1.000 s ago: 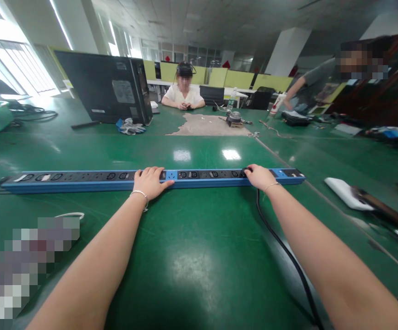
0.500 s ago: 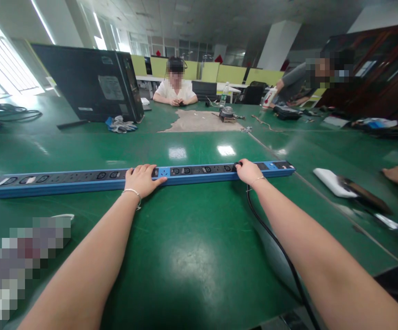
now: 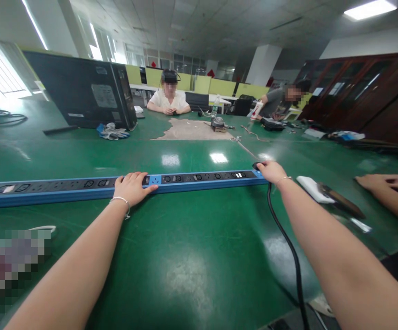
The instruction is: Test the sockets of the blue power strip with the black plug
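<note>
A long blue power strip with a row of black sockets lies across the green table. My left hand grips it left of the middle, fingers over the top and thumb along the near side by a blue socket. Near the strip's right end, my right hand is closed round a black plug. The plug is over the blue part there; whether it sits in a socket is hidden by my fingers. From it a black cable hangs down toward the table's near edge.
A black computer case stands at back left, with gloves beside it. A white object and a dark one lie to the right, near another person's hands. Two more people are across the green table.
My right hand has moved rightward along the strip with the plug, from the black sockets to the blue part. My left hand stays on the strip. The view has turned somewhat right.
</note>
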### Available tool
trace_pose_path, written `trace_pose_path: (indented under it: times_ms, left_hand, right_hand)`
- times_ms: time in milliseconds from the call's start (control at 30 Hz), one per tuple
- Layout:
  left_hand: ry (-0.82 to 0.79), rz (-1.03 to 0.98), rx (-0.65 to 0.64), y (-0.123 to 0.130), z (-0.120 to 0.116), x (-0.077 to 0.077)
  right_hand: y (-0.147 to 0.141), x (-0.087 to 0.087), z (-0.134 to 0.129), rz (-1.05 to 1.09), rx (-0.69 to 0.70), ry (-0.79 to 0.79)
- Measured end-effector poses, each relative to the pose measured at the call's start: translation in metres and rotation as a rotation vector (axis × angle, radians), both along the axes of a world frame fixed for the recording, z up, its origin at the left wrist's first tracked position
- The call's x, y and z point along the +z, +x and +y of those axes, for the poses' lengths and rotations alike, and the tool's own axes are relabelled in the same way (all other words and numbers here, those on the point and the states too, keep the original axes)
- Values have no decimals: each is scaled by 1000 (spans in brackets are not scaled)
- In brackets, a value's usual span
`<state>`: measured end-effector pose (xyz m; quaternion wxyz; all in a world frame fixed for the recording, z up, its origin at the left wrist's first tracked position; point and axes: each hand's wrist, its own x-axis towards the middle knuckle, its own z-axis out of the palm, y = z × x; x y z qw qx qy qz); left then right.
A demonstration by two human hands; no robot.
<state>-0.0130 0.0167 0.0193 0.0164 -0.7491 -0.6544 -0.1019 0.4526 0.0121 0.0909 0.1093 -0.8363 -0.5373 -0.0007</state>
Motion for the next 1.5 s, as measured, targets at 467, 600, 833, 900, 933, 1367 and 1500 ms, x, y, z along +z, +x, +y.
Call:
trace_pose_path:
  times_ms: [467, 600, 833, 900, 933, 1367, 1500]
  left_hand:
    - [15, 24, 6, 0, 2, -2]
    - [16, 33, 8, 0, 1, -1]
    - [18, 45, 31, 1, 0, -1]
    - [39, 45, 31, 1, 0, -3]
    - [50, 46, 30, 1, 0, -4]
    - [118, 53, 48, 4, -5, -6]
    - [122, 40, 41, 3, -5, -6]
  right_hand:
    - [12, -33, 8, -40, 19, -31]
    - [11, -35, 10, -50, 14, -25]
    - [8, -43, 16, -36, 9, -55]
    - [7, -49, 13, -16, -13, -34]
    - [6, -52, 12, -5, -24, -21]
    - [6, -52, 10, 39, -8, -67]
    - [3, -52, 6, 69, -29, 4]
